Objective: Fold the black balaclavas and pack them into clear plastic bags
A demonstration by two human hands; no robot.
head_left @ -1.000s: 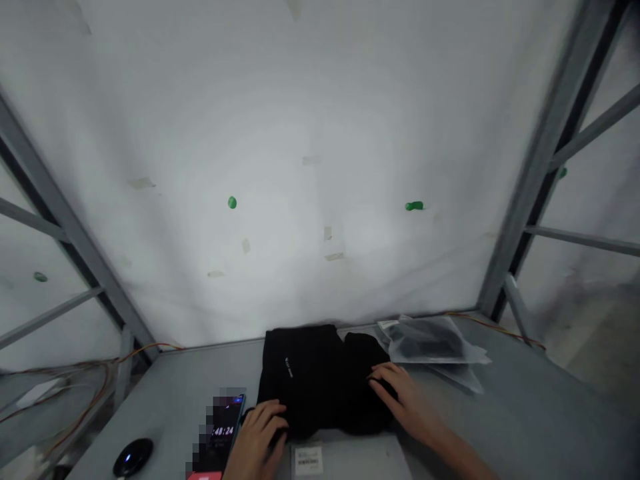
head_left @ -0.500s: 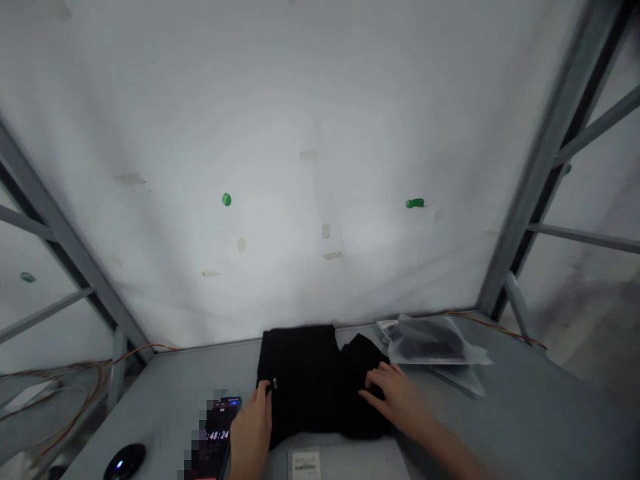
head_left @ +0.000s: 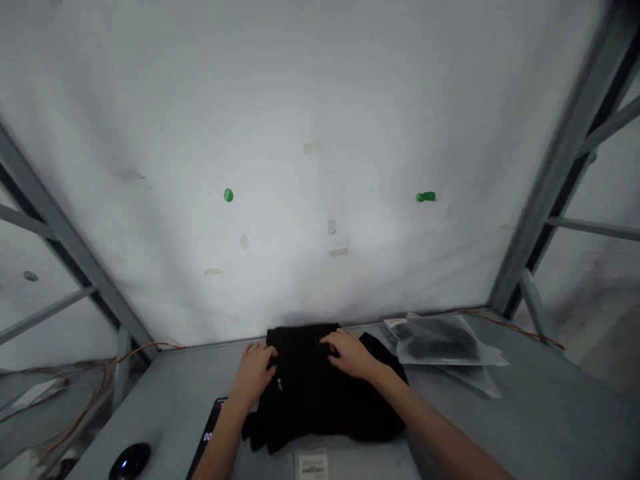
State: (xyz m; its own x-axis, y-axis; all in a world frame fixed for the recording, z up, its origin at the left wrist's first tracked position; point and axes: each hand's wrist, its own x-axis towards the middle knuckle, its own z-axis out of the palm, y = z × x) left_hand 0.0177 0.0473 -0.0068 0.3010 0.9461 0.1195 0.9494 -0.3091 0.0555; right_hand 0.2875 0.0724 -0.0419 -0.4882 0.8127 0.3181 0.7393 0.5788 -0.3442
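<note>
A black garment [head_left: 320, 407], with a small white mark near its left side, lies spread at the back of the grey table. Its exact kind is unclear. My left hand [head_left: 254, 372] rests at the upper left edge of the cloth, thumb and fingers bent but apart. On the upper right part, my right hand [head_left: 350, 353] touches the fabric with its fingertips, a gap showing between thumb and fingers. Loose folds stick out at the garment's lower left corner. Below the near edge lies a flat clear bag with a white barcode label [head_left: 313, 465].
Clear plastic bags [head_left: 450, 343] with something dark inside lie right of the garment. A phone [head_left: 206, 437] is partly behind my left forearm. A round black device [head_left: 131, 461] with a light sits at the left. The white wall [head_left: 300, 287] stands directly behind the table.
Both hands have moved away from me to the garment's upper part, the right one also leftward. Loose folds now show at the lower left of the cloth. The view has shifted slightly.
</note>
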